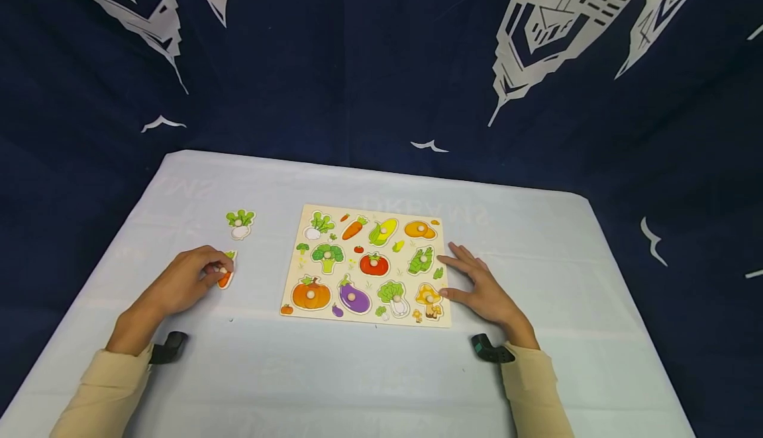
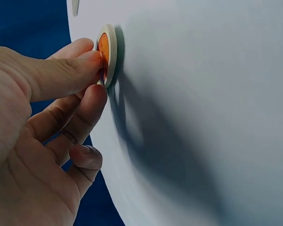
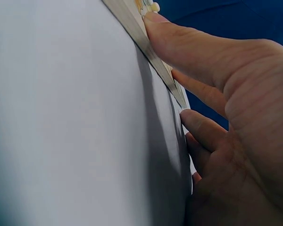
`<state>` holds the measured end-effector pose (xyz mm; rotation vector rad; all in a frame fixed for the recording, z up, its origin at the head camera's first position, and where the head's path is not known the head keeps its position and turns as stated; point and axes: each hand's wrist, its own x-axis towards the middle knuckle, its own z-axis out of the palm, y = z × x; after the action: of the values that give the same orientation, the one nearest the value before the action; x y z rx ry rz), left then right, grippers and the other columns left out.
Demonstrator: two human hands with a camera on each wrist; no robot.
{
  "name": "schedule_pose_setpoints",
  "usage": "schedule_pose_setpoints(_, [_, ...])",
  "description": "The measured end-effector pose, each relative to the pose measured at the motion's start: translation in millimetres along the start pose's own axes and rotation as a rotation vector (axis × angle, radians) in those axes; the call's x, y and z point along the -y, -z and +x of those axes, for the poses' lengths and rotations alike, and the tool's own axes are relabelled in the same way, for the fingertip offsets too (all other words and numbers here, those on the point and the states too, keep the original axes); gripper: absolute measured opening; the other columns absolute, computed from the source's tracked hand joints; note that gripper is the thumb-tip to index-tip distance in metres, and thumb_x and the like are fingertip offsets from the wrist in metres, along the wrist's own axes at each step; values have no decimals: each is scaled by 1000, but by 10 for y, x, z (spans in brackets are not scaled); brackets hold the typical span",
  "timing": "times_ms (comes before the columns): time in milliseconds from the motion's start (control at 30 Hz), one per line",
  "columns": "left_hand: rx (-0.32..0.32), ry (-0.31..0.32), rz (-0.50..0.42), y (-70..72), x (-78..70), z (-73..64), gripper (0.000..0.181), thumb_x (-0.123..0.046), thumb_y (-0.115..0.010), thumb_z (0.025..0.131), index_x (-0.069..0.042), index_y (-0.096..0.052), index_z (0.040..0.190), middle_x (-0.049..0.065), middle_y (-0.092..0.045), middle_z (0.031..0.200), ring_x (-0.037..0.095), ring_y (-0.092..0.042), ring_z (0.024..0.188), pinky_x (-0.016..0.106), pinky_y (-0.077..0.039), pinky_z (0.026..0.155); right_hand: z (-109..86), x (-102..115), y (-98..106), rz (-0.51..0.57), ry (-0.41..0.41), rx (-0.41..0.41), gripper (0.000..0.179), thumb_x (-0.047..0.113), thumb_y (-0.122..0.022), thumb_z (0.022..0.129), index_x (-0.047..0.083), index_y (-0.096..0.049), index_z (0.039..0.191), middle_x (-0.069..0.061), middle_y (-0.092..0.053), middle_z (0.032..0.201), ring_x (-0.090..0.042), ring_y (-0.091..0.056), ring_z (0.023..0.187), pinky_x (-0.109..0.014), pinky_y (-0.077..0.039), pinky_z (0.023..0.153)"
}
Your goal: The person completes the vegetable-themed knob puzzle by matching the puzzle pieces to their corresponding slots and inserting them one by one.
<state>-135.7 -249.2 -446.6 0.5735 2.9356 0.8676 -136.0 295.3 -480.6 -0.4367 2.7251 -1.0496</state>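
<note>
At the left of the table, my left hand [image 1: 187, 279] pinches a carrot puzzle piece [image 1: 225, 281], orange with a green top, between thumb and fingers. In the left wrist view the piece [image 2: 112, 52] is seen edge-on, close to the white surface. A white turnip piece with green leaves [image 1: 240, 224] lies just beyond that hand. The wooden vegetable puzzle board [image 1: 289, 302] lies flat in the middle. My right hand [image 1: 483, 289] rests at its right edge, thumb and a finger touching the board, fingers spread and fairly straight.
Knobbed pieces sit in the board, among them a tomato [image 1: 374, 265], an eggplant [image 1: 355, 299] and a pumpkin [image 1: 311, 295]. The turnip and carrot places show printed pictures. A white cloth [image 1: 334, 385] covers the table; a dark blue patterned curtain [image 1: 268, 93] hangs behind.
</note>
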Motion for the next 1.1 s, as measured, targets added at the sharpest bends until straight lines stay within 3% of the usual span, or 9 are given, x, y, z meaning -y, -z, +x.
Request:
schedule_pose_setpoints(133, [-1,-15,1,-12,-57,67,21,10,-72,82,-7,-72,95,2,-67,90,15,-56,81,31,-49,72,-2,-3,7,0,3,-1,70,33,-80,85,15,-52,147,-13,-23,167,-37,-9,156,-62,-3,122])
schedule_pose_setpoints(300, [33,6,-17,-46,-186,226,21,10,-70,85,-7,-72,96,4,-67,92,19,-56,84,35,-48,74,-5,1,12,7,-2,-3,70,32,-80,84,15,-52,146,-13,-23,167,-37,-9,156,-62,-3,122])
schedule_pose_setpoints(433, [52,-12,-29,-100,-297,363,19,9,-68,87,-8,-72,96,5,-67,94,20,-55,84,36,-47,75,-7,7,2,12,-7,-1,70,32,-80,84,16,-52,146,-12,-23,167,-36,-9,156,-62,-3,122])
schedule_pose_setpoints(700, [129,-39,-2,-193,-559,618,17,4,-67,91,-10,-72,99,3,-67,97,20,-54,86,39,-48,80,-8,19,6,9,-7,-4,70,31,-80,84,16,-52,146,-12,-23,167,-36,-9,156,-61,-3,122])
schedule_pose_setpoints(1100, [203,-147,14,-404,-890,954,16,0,-63,96,-13,-71,99,0,-66,103,22,-57,101,44,-49,97,-19,27,5,3,-9,-3,69,31,-80,85,16,-52,146,-13,-23,166,-36,-9,156,-61,-3,122])
